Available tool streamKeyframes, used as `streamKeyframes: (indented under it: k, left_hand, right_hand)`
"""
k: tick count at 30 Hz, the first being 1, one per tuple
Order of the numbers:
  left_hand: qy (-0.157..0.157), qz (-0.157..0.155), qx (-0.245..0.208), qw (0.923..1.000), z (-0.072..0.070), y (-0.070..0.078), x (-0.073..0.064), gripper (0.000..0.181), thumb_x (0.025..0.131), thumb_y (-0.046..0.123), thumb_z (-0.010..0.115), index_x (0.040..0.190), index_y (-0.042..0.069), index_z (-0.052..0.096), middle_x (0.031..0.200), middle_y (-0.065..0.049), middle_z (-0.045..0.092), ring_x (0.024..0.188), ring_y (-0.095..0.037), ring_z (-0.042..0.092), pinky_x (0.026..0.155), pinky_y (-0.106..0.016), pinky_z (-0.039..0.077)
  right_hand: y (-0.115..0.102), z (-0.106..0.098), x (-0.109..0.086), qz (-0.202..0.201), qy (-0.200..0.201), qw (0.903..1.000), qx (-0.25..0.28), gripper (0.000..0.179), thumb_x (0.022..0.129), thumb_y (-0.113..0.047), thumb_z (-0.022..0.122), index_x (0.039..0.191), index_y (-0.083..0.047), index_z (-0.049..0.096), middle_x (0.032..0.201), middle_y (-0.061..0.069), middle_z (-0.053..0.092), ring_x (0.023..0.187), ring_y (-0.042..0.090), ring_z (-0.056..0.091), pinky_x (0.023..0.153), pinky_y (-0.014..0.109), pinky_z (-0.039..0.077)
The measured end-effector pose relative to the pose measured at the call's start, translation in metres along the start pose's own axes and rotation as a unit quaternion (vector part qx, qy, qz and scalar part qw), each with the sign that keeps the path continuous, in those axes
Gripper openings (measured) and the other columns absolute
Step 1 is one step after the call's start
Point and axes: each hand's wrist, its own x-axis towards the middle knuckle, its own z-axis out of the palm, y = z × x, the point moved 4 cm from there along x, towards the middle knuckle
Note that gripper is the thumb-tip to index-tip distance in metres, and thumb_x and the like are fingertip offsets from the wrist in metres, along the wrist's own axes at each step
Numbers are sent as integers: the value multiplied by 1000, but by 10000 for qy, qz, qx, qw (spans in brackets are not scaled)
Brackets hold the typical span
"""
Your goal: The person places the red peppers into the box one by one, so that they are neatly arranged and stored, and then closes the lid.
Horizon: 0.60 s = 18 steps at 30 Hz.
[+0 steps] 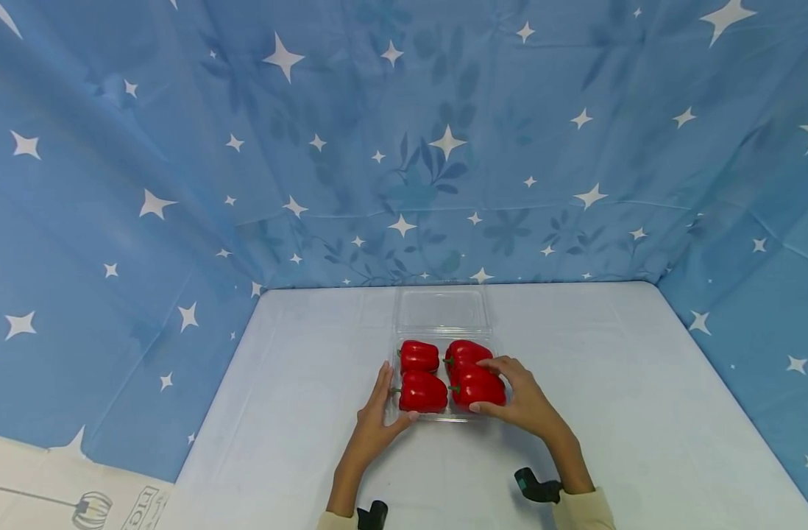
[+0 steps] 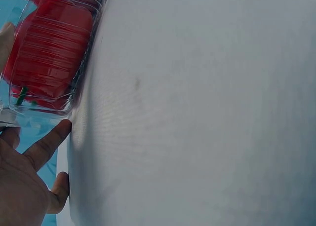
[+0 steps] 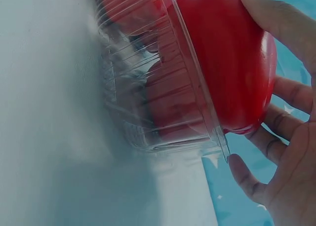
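A clear plastic clamshell container (image 1: 466, 420) sits on the table with its lid (image 1: 441, 309) folded back. Three red bell peppers lie inside: front left (image 1: 422, 392), back left (image 1: 419, 357) and back right (image 1: 466, 352). My right hand (image 1: 526, 401) grips another red bell pepper (image 1: 480, 387) at the front right, thumb on one side and fingers on the other. In the right wrist view this pepper (image 3: 227, 58) stands partly above the rim. My left hand (image 1: 374, 434) touches the container's left front corner, fingers straight along its side, thumb at the front edge.
The white table (image 1: 311, 353) extends around the container. A blue curtain with white stars (image 1: 404, 147) hangs behind it and along both sides. A cream cloth with printed drawings (image 1: 40, 478) lies at the lower left. Black wrist camera mounts (image 1: 536, 487) show below the hands.
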Motion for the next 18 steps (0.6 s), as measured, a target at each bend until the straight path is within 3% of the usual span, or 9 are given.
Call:
streamKeyframes:
  k: [18]
  left_hand:
    - [53, 44, -86, 9999, -1, 3, -1, 94, 85, 52, 69, 157, 19, 20, 165, -1, 17, 144, -35, 34, 106, -55, 38]
  right_hand:
    - [1, 4, 0, -31, -144, 9997, -177, 74, 66, -42, 87, 129, -16, 58, 131, 16, 56, 119, 35, 53, 82, 51, 58]
